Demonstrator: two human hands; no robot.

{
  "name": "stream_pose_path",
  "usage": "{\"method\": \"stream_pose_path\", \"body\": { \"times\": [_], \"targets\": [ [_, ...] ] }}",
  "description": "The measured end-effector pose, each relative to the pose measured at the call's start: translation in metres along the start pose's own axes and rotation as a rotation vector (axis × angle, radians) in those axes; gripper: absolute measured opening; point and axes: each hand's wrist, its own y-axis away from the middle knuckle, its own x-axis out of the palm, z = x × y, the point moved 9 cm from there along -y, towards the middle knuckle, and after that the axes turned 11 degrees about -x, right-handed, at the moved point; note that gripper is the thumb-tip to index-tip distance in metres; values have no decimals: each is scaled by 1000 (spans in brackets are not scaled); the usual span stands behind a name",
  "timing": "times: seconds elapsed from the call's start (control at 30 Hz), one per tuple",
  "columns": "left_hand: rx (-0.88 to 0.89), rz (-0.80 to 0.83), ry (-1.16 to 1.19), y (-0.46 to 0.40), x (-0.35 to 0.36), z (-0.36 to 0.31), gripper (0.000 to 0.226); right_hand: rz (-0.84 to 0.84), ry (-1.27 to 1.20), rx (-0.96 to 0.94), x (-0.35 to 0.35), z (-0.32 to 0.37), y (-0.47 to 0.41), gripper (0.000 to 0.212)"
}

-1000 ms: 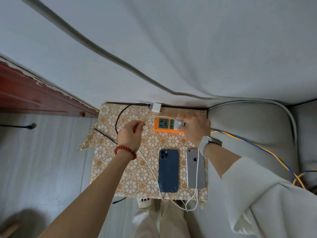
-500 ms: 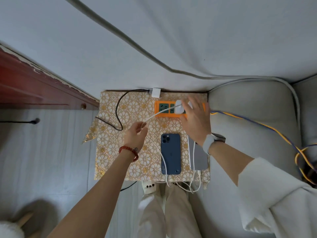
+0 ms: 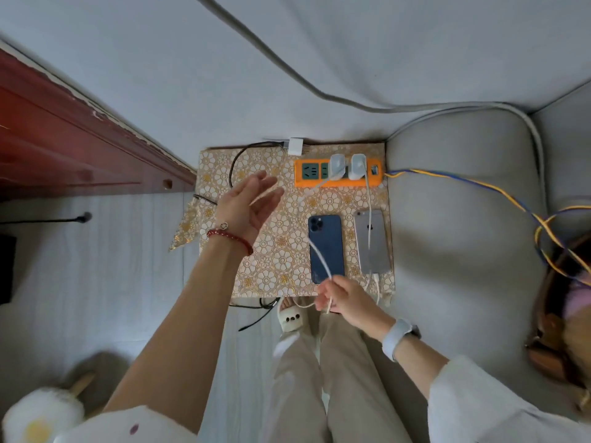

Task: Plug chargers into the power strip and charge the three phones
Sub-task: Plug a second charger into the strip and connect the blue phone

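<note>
Along the table's (image 3: 256, 276) far edge the power strip (image 3: 338, 173) carries two chargers (image 3: 347, 166); my right hand (image 3: 347, 298) pinches the white cable (image 3: 319, 260) at the near edge, left hand (image 3: 248, 207) hanging released. Next I'd find the plug end and seat it squarely in the blue phone (image 3: 326, 249), beside the grey phone (image 3: 372, 241).

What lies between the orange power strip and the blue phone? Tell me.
In the head view, only patterned tablecloth and a white cable lie between the power strip and the blue phone; the cable slants from the left charger.
</note>
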Motion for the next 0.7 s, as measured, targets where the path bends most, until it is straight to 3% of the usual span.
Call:
{"method": "stream_pose_path", "body": {
  "times": [0.07, 0.13, 0.23, 0.33, 0.47, 0.53, 0.6, 0.7],
  "targets": [
    [-16, -32, -121, 3, 0, 10, 22, -86, -311, 58, -14, 10, 3, 20],
    [-73, -50, -385, 13, 0, 38, 31, -149, -543, 28, -30, 35, 0, 21],
    [-142, 105, -651, 46, 7, 93, 45, -180, -777, -138, -51, 85, -10, 21],
    [-125, 268, -761, 81, 18, 126, 23, -268, -836, -216, -63, 106, -14, 22],
    [-135, 123, -517, 85, 2, 102, 25, -188, -658, -170, -34, 89, -5, 36],
    [-116, 88, -345, 81, -10, 78, 26, 8, -345, -75, 4, 70, 2, 42],
    [-88, 107, -214, 81, -17, 57, 26, 192, 47, 14, 34, 46, 15, 36],
    [-45, 122, -7, 83, -26, 32, 24, 236, 222, -69, 43, 28, 37, 30]
  ]
}}
